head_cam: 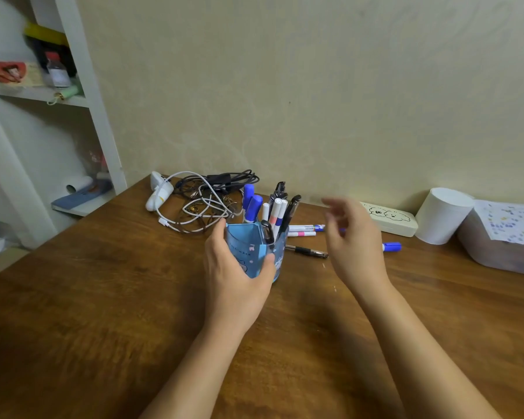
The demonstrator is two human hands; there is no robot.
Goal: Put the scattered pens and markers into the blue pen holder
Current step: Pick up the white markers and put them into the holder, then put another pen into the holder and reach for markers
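Observation:
The blue pen holder [248, 247] stands upright on the wooden table [103, 297], with several pens and blue-capped markers sticking out of it. My left hand [233, 267] is wrapped around its near side. My right hand [351, 237] hovers blurred to the right of the holder, fingers apart and empty. On the table behind that hand lie two white markers [304, 230], a black pen [307, 251] and a blue-capped marker [392, 246], the last partly hidden by my hand.
A tangle of black and white cables with a white charger [200, 201] lies behind the holder by the wall. A cream pencil case [394, 220], a white paper roll [442, 216] and a covered container [502, 240] sit at the right. A white shelf unit [58, 116] stands at left.

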